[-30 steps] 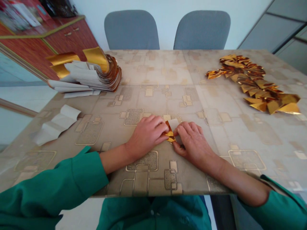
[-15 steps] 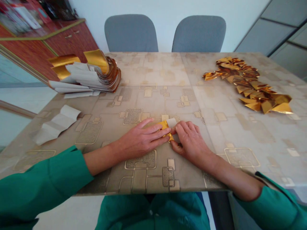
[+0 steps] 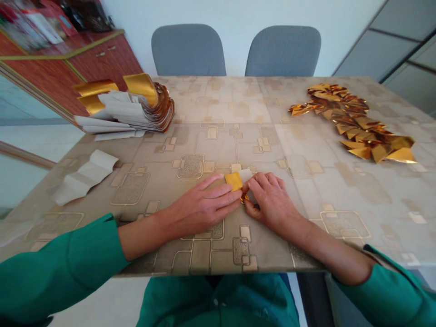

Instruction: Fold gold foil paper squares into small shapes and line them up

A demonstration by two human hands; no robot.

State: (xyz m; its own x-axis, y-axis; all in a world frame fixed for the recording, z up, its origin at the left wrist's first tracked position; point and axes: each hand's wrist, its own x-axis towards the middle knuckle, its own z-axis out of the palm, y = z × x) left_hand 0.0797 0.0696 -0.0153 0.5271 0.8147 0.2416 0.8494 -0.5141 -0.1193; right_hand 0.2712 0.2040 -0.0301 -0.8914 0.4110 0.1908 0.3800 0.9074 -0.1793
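Observation:
A small piece of gold foil paper (image 3: 233,181), partly folded and with a pale strip at its far right corner, lies on the table in front of me. My left hand (image 3: 204,204) rests over its near left part, fingers stretched out and pressing it flat. At the paper's right edge my right hand (image 3: 269,200) pinches a crumpled gold bit between thumb and fingers. The fingers of both hands hide part of the folds.
At the back left stands a thick stack of gold-and-white paper sheets (image 3: 136,109). A creased pale sheet (image 3: 85,177) lies nearer, at left. A chain of folded gold paper pieces (image 3: 361,122) stretches along the right side. Two grey chairs (image 3: 189,50) stand beyond the patterned table (image 3: 306,190).
My left fingers have shifted slightly towards me, so more of the gold paper shows as a flat square. The right hand stays almost in place, still pinching the edge.

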